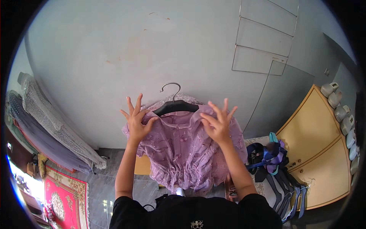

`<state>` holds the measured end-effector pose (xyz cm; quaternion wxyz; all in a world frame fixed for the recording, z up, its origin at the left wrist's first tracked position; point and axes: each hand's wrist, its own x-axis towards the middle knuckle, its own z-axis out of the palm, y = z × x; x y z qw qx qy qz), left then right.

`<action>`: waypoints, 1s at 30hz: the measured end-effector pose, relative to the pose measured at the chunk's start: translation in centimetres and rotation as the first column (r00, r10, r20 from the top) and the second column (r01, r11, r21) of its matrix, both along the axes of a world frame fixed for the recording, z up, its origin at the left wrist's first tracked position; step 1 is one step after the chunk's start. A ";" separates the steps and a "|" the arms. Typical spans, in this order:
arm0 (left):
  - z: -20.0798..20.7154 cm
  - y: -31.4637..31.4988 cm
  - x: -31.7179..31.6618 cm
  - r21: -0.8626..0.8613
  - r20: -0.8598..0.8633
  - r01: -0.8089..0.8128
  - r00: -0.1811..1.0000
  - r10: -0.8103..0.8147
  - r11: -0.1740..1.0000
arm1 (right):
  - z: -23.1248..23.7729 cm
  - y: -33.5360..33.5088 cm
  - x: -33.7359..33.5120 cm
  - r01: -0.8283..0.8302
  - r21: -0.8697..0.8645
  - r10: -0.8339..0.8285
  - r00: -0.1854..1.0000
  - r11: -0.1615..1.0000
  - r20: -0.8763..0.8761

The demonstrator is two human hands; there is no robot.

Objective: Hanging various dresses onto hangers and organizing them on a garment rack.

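Note:
A lilac dress (177, 149) with small flower trim and a gathered waist hangs on a black hanger (177, 107) with a metal hook. My left hand (138, 121) pinches the cloth at the left shoulder between thumb and forefinger, its other fingers raised. At the right shoulder, my right hand (218, 124) grips the fabric the same way, its other fingers spread. The hanger's bar shows at the neckline, while its ends are covered by the cloth. Behind it, paler lace cloth (190, 99) shows. The dress's lower part is out of sight.
Several gowns (45, 110) hang at the left, near a red patterned rug (63, 191). To the right stands a yellow wooden cabinet (312, 145) with pale containers (335, 98) along it. Dark hangers (288, 189) and folded straps (268, 154) lie beside it. A wire rack (265, 45) is against the wall.

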<state>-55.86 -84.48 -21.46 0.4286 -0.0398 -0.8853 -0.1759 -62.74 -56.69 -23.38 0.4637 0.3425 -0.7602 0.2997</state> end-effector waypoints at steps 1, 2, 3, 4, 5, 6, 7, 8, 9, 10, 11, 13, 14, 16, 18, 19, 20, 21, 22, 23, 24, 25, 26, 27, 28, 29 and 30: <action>0.1 -0.1 0.1 -0.004 -0.034 0.000 0.999 0.000 1.000 | 0.4 0.9 -0.4 0.038 0.028 -0.037 0.999 0.999 -0.035; 0.2 -0.1 0.1 -0.008 -0.068 0.002 0.998 -0.002 1.000 | 0.8 1.8 -0.8 0.080 0.055 -0.076 0.995 0.995 -0.071; 0.3 -0.3 0.2 -0.006 -0.067 -0.004 0.998 0.003 1.000 | 1.5 2.2 -1.0 0.074 0.057 -0.070 0.995 0.996 -0.070; 0.5 -0.4 0.3 -0.010 -0.090 0.003 0.996 -0.004 1.000 | 2.4 2.4 -1.0 0.100 0.051 -0.100 0.995 0.994 0.004; 0.8 -0.4 0.5 -0.014 -0.114 0.012 0.993 -0.013 1.000 | 3.3 2.9 -1.1 0.128 0.048 -0.131 0.988 0.991 0.075; 1.2 -0.4 0.8 -0.011 -0.113 0.003 0.994 -0.004 1.000 | 3.8 3.5 -1.5 0.119 0.050 -0.122 0.990 0.992 0.075; 1.6 -0.3 1.1 -0.028 -0.115 0.002 0.993 -0.005 1.000 | 4.3 4.3 -2.0 0.036 0.234 -0.093 0.967 0.971 0.236; 2.0 -0.1 1.2 -0.044 -0.120 0.006 0.993 -0.011 0.999 | 5.0 4.8 -2.3 -0.069 0.396 -0.099 0.916 0.916 0.389; 2.1 0.0 1.2 -0.041 -0.122 0.004 0.993 -0.009 0.999 | 5.5 5.0 -2.4 -0.070 0.399 -0.098 0.917 0.914 0.386; 2.2 0.2 1.2 -0.038 -0.090 0.013 0.996 -0.016 0.999 | 6.2 5.2 -2.3 -0.164 0.299 0.015 0.895 0.940 0.446; 2.4 0.4 1.1 -0.037 -0.058 0.024 0.998 -0.026 0.999 | 7.1 5.4 -2.2 -0.253 0.191 0.130 0.860 0.949 0.493; 2.8 1.0 1.0 -0.035 -0.044 0.043 0.998 -0.044 0.998 | 10.0 3.4 -1.2 -0.314 0.098 0.240 0.862 0.944 0.447; 2.9 1.2 1.2 -0.035 -0.029 0.055 0.998 -0.056 0.998 | 11.2 1.8 -0.6 -0.383 0.006 0.350 0.852 0.924 0.390; 3.5 2.3 1.5 -0.042 -0.010 0.063 0.998 -0.063 0.997 | 13.5 0.1 1.2 -0.387 0.015 0.359 0.868 0.922 0.342; 3.6 2.7 1.7 -0.051 0.003 0.052 0.999 -0.052 0.997 | 14.2 -0.8 1.6 -0.406 0.025 0.383 0.878 0.913 0.289; 3.5 2.7 1.7 -0.055 0.011 0.050 0.999 -0.049 0.997 | 14.2 -1.1 1.6 -0.383 0.028 0.363 0.893 0.923 0.267; 3.3 2.6 1.8 -0.058 0.022 0.048 0.999 -0.047 0.997 | 14.1 -1.3 1.6 -0.360 0.029 0.342 0.906 0.933 0.248; 3.3 2.6 2.0 -0.057 0.023 0.045 0.999 -0.044 0.997 | 13.9 -1.4 1.6 -0.363 0.030 0.344 0.905 0.931 0.249; 3.6 2.5 2.3 -0.090 0.078 0.053 0.996 -0.046 0.995 | 13.8 -1.6 1.6 -0.320 0.008 0.313 0.930 0.947 0.193; 3.8 2.5 2.5 -0.122 0.133 0.067 0.990 -0.051 0.990 | 13.7 -1.6 1.8 -0.275 -0.018 0.275 0.952 0.961 0.137; 4.0 2.2 2.7 -0.121 0.134 0.066 0.990 -0.049 0.990 | 13.8 -1.5 1.7 -0.276 -0.018 0.276 0.951 0.961 0.138; 4.2 1.6 2.9 -0.152 0.157 0.059 0.987 -0.035 0.987 | 14.0 -1.3 1.5 -0.282 -0.080 0.292 0.944 0.956 0.157; 4.3 1.2 3.0 -0.183 0.179 0.055 0.984 -0.022 0.982 | 14.2 -1.0 1.2 -0.284 -0.142 0.307 0.935 0.948 0.175; 4.4 1.0 3.4 -0.182 0.181 0.055 0.983 -0.021 0.982 | 14.4 -0.6 1.0 -0.285 -0.142 0.307 0.935 0.948 0.177; 4.5 0.8 3.9 -0.176 0.176 0.029 0.984 0.002 0.984 | 14.6 -0.1 1.0 -0.284 -0.126 0.303 0.936 0.951 0.178; 4.5 0.4 4.4 -0.171 0.172 0.001 0.985 0.028 0.985 | 14.8 0.1 1.0 -0.285 -0.111 0.301 0.937 0.952 0.179; 4.3 -0.1 4.7 -0.154 0.202 -0.003 0.979 0.034 0.988 | 15.0 0.3 1.1 -0.285 -0.112 0.302 0.936 0.952 0.180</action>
